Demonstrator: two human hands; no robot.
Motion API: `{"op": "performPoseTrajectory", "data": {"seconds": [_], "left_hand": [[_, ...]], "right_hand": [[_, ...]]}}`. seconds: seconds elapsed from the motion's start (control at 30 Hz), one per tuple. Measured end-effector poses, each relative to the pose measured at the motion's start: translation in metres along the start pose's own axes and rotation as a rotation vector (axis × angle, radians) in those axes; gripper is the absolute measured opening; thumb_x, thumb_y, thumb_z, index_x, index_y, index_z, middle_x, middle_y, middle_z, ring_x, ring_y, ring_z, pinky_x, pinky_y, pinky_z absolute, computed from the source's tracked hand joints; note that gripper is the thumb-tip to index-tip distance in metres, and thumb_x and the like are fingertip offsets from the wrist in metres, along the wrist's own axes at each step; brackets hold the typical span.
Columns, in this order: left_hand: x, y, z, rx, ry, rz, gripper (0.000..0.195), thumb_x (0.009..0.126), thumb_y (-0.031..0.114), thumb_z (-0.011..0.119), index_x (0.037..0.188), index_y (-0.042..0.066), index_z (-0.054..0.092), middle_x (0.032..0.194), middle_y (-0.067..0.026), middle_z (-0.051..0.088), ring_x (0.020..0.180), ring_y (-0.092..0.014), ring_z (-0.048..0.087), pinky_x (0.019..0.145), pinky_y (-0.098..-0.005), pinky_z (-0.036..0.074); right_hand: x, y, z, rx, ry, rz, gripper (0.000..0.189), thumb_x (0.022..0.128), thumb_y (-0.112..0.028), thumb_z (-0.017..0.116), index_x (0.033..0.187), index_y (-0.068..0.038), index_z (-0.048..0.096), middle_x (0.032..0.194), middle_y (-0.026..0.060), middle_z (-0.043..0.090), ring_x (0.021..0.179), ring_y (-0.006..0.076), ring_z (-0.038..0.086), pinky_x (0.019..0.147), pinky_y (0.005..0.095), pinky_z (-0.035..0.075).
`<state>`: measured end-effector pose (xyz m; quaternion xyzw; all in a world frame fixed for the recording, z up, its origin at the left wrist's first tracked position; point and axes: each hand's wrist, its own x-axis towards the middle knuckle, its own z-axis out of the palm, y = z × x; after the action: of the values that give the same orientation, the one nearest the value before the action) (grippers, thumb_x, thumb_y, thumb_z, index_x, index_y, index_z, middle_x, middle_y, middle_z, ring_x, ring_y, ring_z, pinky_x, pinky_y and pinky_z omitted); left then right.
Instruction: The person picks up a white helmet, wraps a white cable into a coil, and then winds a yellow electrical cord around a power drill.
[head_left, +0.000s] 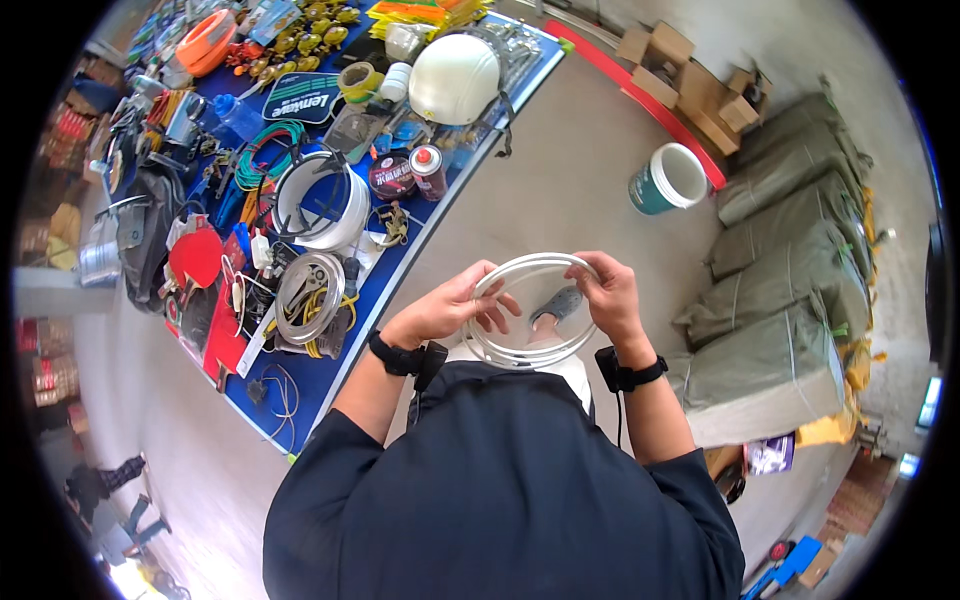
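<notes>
Between my two hands a coil of white cable or tubing hangs in front of my body, wound in several loops. My left hand grips the coil's left side with the thumb and bent fingers, some of them inside the ring. At its upper right, my right hand pinches the loops between thumb and fingers. Each wrist wears a black strap with a small box. Through the ring I see one grey clog on the floor.
A blue table-tennis table to my left bears a white helmet, a clear hose coil, red paddles and a spray can. On my right stand a bucket, wrapped bales and opened cardboard boxes.
</notes>
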<state>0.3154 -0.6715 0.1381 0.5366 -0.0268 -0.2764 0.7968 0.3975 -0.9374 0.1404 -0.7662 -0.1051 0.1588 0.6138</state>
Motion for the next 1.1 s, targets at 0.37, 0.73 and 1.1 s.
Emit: {"op": "performPoseTrajectory", "data": {"seconds": [0.37, 0.73, 1.1], "left_hand": [[0.139, 0.047, 0.034, 0.728, 0.720, 0.146, 0.012, 0.097, 0.002, 0.056, 0.105, -0.003, 0.064, 0.076, -0.0107, 0.065, 0.070, -0.020, 0.063, 0.066, -0.0339, 0.050], [0.255, 0.090, 0.044, 0.972, 0.684, 0.326, 0.016, 0.096, 0.012, 0.065, 0.105, -0.001, 0.066, 0.090, -0.0174, 0.061, 0.084, -0.034, 0.061, 0.074, -0.0401, 0.047], [0.350, 0.125, -0.022, 0.963, 0.707, 0.565, 0.014, 0.098, 0.012, 0.065, 0.094, -0.001, 0.065, 0.075, -0.0112, 0.058, 0.067, -0.025, 0.058, 0.063, -0.0341, 0.046]], "right_hand": [[0.136, -0.011, -0.105, 0.280, -0.360, 0.137, 0.014, 0.102, -0.013, 0.063, 0.098, -0.001, 0.070, 0.078, -0.0007, 0.069, 0.060, 0.0024, 0.046, 0.052, 0.0201, 0.037], [0.213, 0.002, -0.202, 0.682, -0.637, 0.451, 0.012, 0.100, -0.022, 0.061, 0.102, -0.010, 0.061, 0.075, -0.0017, 0.056, 0.056, 0.0020, 0.038, 0.046, 0.0184, 0.025], [0.314, 0.007, -0.222, 0.323, -0.436, 0.080, 0.016, 0.106, -0.019, 0.057, 0.108, -0.005, 0.063, 0.079, -0.0019, 0.060, 0.066, 0.0042, 0.046, 0.059, 0.0204, 0.037]]}}
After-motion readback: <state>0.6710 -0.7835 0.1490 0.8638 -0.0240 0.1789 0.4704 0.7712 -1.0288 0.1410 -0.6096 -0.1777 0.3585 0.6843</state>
